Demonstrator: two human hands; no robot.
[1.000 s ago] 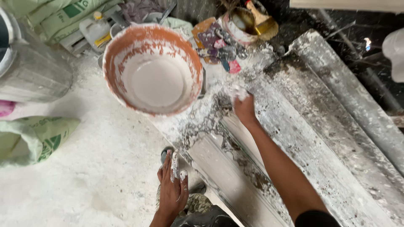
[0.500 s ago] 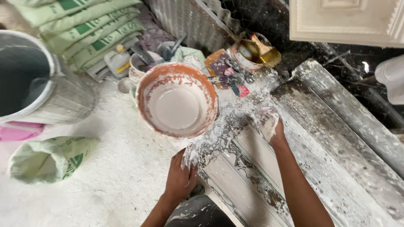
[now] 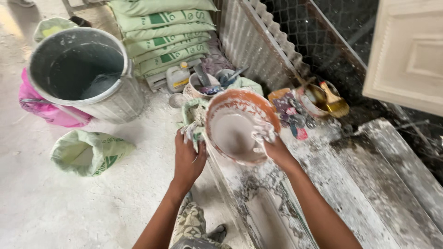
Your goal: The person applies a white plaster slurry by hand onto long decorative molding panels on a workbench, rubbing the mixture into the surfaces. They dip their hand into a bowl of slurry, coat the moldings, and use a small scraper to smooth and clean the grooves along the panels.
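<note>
Down near the knees, the long mould lies already smeared and webbed with white plaster, though its trough looks only part coated, so more filling seems left. Up from there, the left hand grips the bowl at its near rim, fingers caked and closed on the edge. The right hand curls over the other rim, tipping it above the mould's head end. White mix sits inside. Room is tight: bucket left, stacked sacks behind, brush pot right.
</note>
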